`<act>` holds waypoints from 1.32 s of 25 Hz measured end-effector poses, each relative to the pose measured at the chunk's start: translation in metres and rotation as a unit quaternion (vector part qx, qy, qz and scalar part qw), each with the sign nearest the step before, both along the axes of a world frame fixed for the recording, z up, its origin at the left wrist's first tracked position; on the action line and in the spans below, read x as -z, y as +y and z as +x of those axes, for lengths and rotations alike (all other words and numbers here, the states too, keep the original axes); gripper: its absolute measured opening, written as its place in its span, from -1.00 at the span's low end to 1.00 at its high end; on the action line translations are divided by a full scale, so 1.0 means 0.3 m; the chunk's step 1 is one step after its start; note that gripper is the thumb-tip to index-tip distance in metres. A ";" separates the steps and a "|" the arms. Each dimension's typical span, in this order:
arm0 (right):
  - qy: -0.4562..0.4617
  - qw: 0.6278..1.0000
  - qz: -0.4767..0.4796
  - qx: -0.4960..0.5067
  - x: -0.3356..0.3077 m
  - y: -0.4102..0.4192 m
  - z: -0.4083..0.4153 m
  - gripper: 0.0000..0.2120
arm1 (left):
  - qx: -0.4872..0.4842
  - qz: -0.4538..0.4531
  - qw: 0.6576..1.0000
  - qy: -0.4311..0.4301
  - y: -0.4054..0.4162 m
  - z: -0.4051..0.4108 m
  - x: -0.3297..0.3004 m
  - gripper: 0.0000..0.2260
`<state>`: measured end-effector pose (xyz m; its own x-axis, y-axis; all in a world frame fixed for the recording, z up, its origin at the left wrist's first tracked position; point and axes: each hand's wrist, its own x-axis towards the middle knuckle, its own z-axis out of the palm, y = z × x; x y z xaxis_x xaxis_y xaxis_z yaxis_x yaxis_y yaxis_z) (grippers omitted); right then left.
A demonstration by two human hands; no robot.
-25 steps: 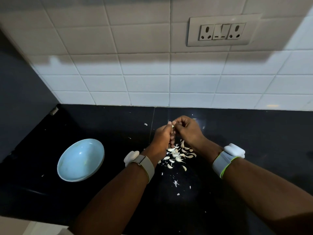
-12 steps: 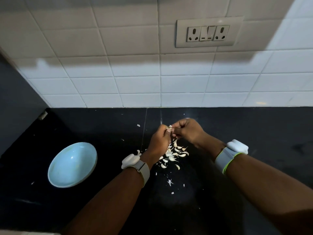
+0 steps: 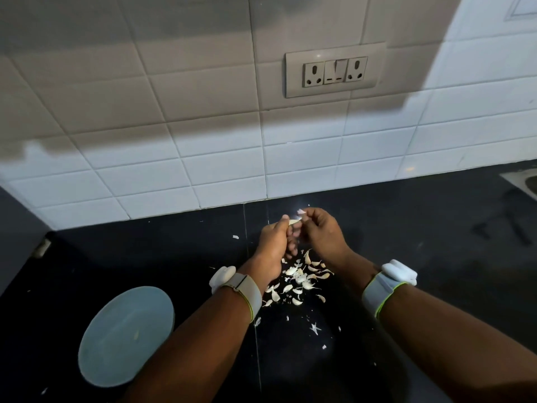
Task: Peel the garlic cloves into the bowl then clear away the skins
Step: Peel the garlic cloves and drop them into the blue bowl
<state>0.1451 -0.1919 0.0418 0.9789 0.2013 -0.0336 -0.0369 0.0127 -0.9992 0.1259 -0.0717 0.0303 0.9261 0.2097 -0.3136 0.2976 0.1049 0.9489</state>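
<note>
Above a black stone counter (image 3: pixel 406 257), the left hand (image 3: pixel 271 242) pinches a pale garlic clove (image 3: pixel 293 222) while the right hand (image 3: pixel 321 232) pinches its papery white skin (image 3: pixel 301 211).

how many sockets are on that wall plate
2. One socket sits at the left end of the wall plate, the other socket at the right end, with switches between them. Another plate is cut off at the top right corner.
</note>
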 end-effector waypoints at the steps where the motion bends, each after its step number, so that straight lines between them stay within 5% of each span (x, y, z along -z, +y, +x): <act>1: 0.027 0.999 0.031 -0.018 0.001 0.001 -0.002 -0.81 | 0.000 -0.002 1.000 0.001 -0.003 0.001 -0.006 -0.64; 7: 0.020 0.994 0.013 -0.106 0.025 -0.031 0.023 -0.81 | -0.023 -0.024 0.999 0.023 -0.008 0.016 -0.005 -0.60; 11: 0.034 0.996 -0.015 -0.079 0.040 -0.032 0.063 -0.67 | -0.012 0.024 1.000 -0.005 -0.036 0.017 0.002 -0.62; 17: 0.093 0.990 0.041 -0.095 0.024 -0.027 0.078 -0.76 | -0.036 0.126 0.988 -0.080 -0.054 0.022 0.020 -0.68; 24: 0.160 0.981 0.112 -0.009 0.075 -0.036 0.108 -0.83 | -0.060 0.174 0.982 -0.046 -0.029 0.020 0.043 -0.84; 33: 0.131 0.986 0.074 -0.079 0.055 -0.020 0.108 -0.86 | -0.086 0.046 0.993 -0.068 -0.046 0.002 0.028 -0.88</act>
<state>0.1774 -0.1980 0.0253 0.8967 0.3725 -0.2392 -0.3057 0.1304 -0.9432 0.1266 -0.0856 0.0220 0.9066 0.3904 -0.1600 0.1511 0.0538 0.9871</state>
